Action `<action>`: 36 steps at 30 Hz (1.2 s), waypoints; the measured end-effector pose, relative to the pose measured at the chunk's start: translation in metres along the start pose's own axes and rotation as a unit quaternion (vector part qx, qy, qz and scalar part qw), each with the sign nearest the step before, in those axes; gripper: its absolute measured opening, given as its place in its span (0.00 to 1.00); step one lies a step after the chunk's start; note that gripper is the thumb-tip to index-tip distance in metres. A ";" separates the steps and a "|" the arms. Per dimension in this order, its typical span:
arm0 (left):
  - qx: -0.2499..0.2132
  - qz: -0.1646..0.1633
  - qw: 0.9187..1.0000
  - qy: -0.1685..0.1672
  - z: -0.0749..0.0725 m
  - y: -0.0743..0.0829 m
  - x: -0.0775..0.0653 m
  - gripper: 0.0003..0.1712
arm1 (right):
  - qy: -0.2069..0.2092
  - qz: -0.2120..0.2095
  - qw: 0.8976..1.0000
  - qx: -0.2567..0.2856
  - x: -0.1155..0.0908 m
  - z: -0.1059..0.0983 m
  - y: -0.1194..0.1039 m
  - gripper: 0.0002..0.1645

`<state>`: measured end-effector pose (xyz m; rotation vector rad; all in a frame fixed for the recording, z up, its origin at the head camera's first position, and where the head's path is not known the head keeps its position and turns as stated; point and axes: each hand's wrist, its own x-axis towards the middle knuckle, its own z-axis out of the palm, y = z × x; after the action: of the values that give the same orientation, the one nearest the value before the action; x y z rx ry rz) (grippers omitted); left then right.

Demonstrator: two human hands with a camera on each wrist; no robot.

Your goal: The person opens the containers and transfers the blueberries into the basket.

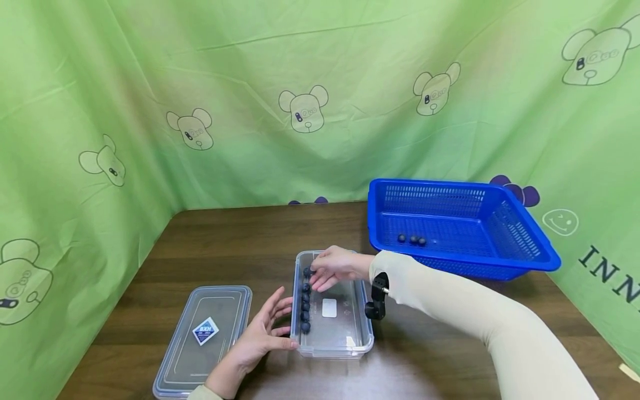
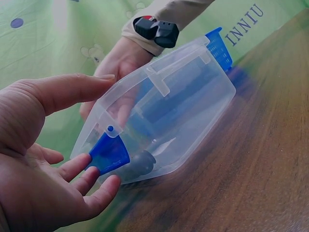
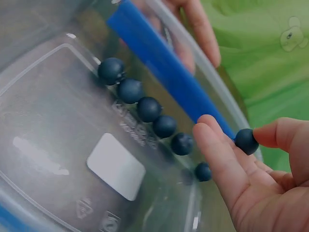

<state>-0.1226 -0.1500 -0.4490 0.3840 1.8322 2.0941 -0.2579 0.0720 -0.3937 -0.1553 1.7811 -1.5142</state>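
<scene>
A blueberry (image 3: 246, 141) is pinched between the thumb and fingers of my right hand (image 1: 336, 268), which reaches over the far left part of a clear plastic container (image 1: 335, 351). Inside, several blueberries (image 1: 306, 306) lie in a row along the left wall, beside a white label (image 1: 329, 308) on the base. My left hand (image 1: 260, 339) is at the container's left side, its thumb by the near corner of the rim. In the left wrist view its loosely bent fingertips touch the blue latch (image 2: 110, 153).
A clear lid (image 1: 225, 311) with a blue-and-white sticker lies on the wooden table at the left. Behind my right forearm stands a blue perforated basket (image 1: 465, 262) holding three blueberries (image 1: 414, 239). A green printed curtain (image 1: 240, 66) hangs around the table.
</scene>
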 end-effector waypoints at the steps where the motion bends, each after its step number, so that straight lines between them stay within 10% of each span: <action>1: 0.000 0.000 1.000 0.000 0.000 0.000 0.000 0.67 | -0.006 -0.005 1.000 -0.004 -0.002 -0.001 -0.002 0.20; 20: 0.003 0.003 1.000 0.005 0.000 0.000 0.000 0.66 | 0.017 -0.077 0.996 0.033 -0.012 -0.044 -0.036 0.12; 36: -0.008 0.004 1.000 0.006 0.000 0.001 -0.001 0.66 | 0.094 -0.128 0.984 0.082 -0.034 -0.134 -0.058 0.14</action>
<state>-0.1222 -0.1507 -0.4482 0.3774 1.8217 2.1204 -0.3391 0.1801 -0.3278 -0.1672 1.8252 -1.9076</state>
